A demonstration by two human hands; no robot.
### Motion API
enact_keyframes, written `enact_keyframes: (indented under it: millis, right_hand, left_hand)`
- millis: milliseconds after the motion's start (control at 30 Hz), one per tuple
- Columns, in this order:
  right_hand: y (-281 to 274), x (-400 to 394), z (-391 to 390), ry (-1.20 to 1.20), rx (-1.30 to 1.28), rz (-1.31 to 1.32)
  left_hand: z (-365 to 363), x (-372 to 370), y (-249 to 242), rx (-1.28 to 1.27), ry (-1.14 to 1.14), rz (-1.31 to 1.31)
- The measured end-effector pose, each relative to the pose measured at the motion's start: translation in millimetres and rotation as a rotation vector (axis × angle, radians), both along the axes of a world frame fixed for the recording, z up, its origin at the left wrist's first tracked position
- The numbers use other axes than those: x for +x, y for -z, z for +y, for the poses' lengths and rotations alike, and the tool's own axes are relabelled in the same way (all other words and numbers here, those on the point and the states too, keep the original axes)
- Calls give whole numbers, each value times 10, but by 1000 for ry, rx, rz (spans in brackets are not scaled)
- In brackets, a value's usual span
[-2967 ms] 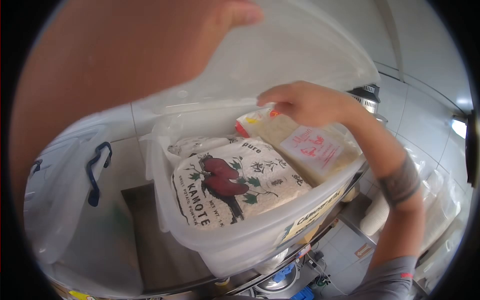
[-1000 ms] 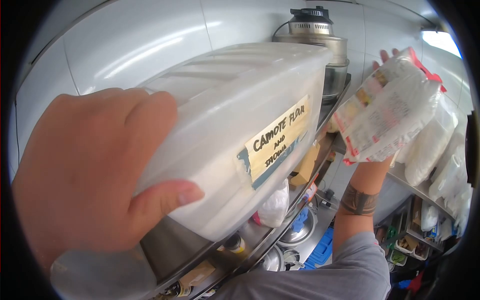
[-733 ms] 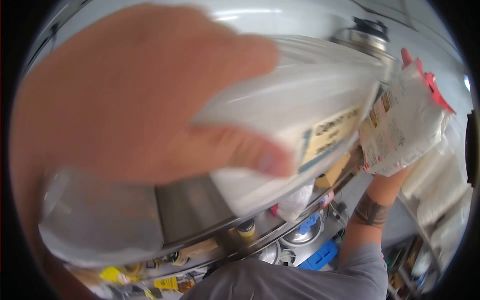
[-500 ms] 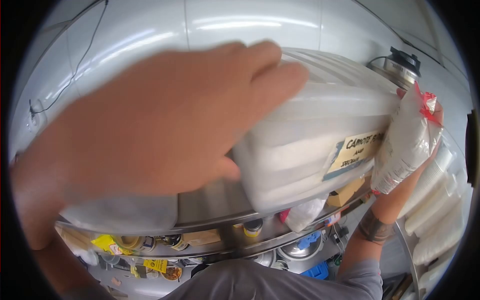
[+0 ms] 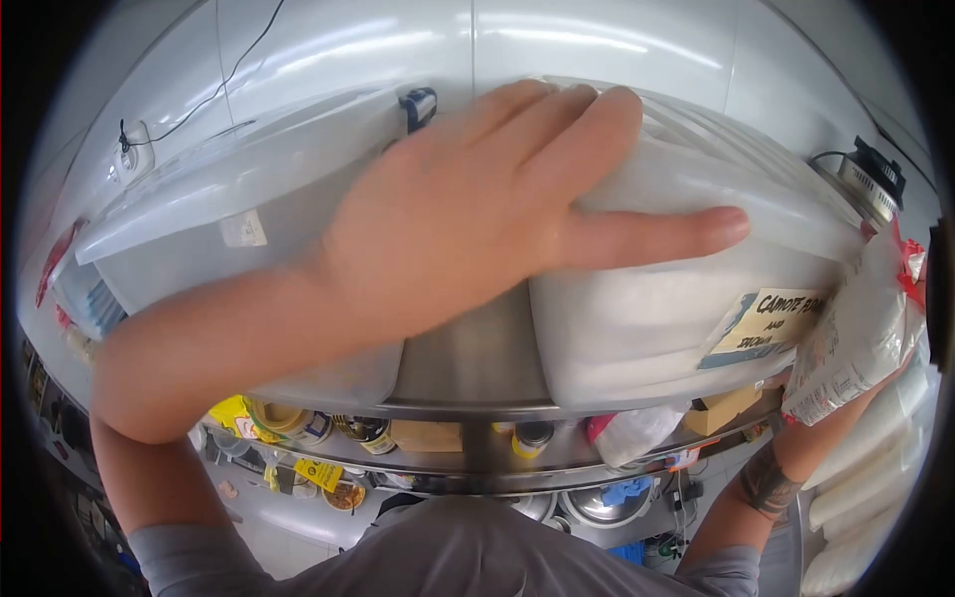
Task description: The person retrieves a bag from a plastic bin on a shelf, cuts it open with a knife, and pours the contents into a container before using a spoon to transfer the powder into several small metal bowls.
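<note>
Head view, looking up at a steel shelf (image 5: 468, 363) against a white tiled wall (image 5: 597, 40). Left hand (image 5: 477, 199) lies palm-down on the lidded translucent bin (image 5: 637, 328), grip spread: fingers fanned over the ribbed lid, thumb stretched to the right along the lid's front edge; it presses on the bin and pinches nothing. The bin sits on the shelf, right of centre, with pale contents showing through the wall. On its front face is a cream label (image 5: 771, 323) with a blue edge, hand-lettered "CAMOTE FLOUR" and "AND" below; the third line is too small to read. Right hand (image 5: 900, 373) is at the far right, mostly hidden behind a white printed packet (image 5: 856, 343) with a red top; the grip is closed on the packet from behind and holds it up, just beside the bin's right end and near the label. Print on the packet is not legible. A second translucent bin (image 5: 229, 229) stands left of the first on the same shelf, with a blue latch (image 5: 418, 104) at its top and a small white sticker on its front, no readable writing. Beneath the shelf: tins, a yellow tag (image 5: 318, 473), a cardboard box (image 5: 731, 408) and steel bowls (image 5: 607, 502). A dark-capped appliance (image 5: 870, 179) stands at the right, behind the labelled bin.
</note>
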State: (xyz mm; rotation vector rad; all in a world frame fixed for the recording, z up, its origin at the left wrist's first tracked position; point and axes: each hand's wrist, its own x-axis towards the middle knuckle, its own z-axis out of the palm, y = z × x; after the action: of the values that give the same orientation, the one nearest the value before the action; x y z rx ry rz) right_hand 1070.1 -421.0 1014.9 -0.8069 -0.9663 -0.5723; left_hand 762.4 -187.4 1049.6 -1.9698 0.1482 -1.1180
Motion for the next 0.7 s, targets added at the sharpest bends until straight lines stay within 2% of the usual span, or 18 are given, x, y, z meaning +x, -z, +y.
enact_keyframes:
  millis: [67,167,200,267,300,367,500,567,600,700]
  right_hand:
    - [31,-7,-3,7,-4,-3]
    - [99,6,-18,23,-25,-4]
    - [129,6,-18,27,-35,0]
    - [218,-9,-22,32,-50,4]
    - [277,-31,0,34,-59,14]
    - [385,-47,-13,40,-75,23]
    - [552,-63,-57,56,-95,43]
    - [606,-53,-74,61,-103,49]
    - [639,-46,-85,61,-109,55]
    - [704,-31,-121,61,-120,64]
  left_hand:
    - [-116,-60,-132,-37,-79,96]
    - [-126,-3,-242,-251,-218,168]
    - [-60,52,-309,-58,-214,102]
    - [-45,61,-250,120,-218,44]
    - [-159,32,-221,-21,-438,49]
    - [-287,14,-276,-165,-659,66]
    - [-438,23,-530,-1026,-668,278]
    - [-405,10,-449,-1252,-668,325]
    - [-318,-26,-277,-1544,-376,192]
    - [75,-200,256,-1868,152,16]
